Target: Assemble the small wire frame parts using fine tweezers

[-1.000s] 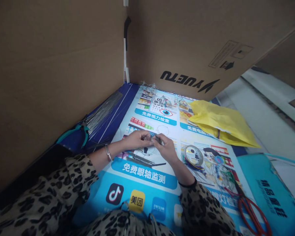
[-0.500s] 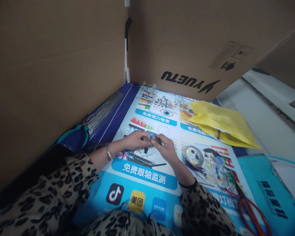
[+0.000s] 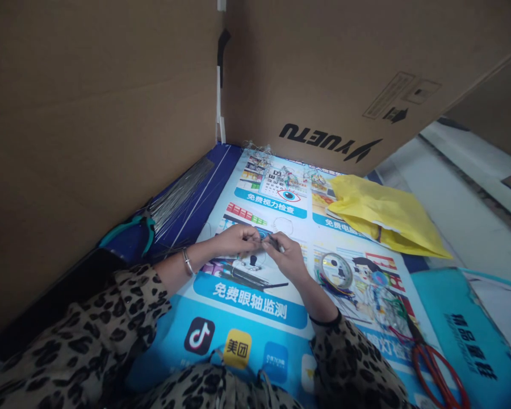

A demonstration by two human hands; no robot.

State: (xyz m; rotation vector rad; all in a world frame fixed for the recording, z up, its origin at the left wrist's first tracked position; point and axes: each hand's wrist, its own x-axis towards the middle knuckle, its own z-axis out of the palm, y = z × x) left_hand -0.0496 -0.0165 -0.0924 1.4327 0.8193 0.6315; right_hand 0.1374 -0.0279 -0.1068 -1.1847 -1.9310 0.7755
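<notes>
Above the middle of a printed poster [image 3: 251, 301], my left hand [image 3: 239, 240] is closed in a pinch, its fingertips almost meeting those of the other hand. What it pinches is too small to make out. My right hand [image 3: 288, 257] is also closed, with thumb and forefinger around a small dark piece [image 3: 274, 242] whose kind I cannot tell. Just beyond the fingers a thin wire ring [image 3: 283, 226] lies on the poster. A roll of tape [image 3: 336, 271], with coloured strands beside it, lies right of my right hand.
Teal-handled pliers [image 3: 148, 236] and a bundle of thin wires [image 3: 181, 196] lie on the left. Red-handled scissors [image 3: 436, 369], a yellow bag [image 3: 387, 216] and a turquoise packet [image 3: 460, 324] are on the right. Cardboard walls [image 3: 323, 74] stand behind and at the left.
Both hands stay in nearly the same place, fingertips together. Only a very slight shift of the fingers and the view shows.
</notes>
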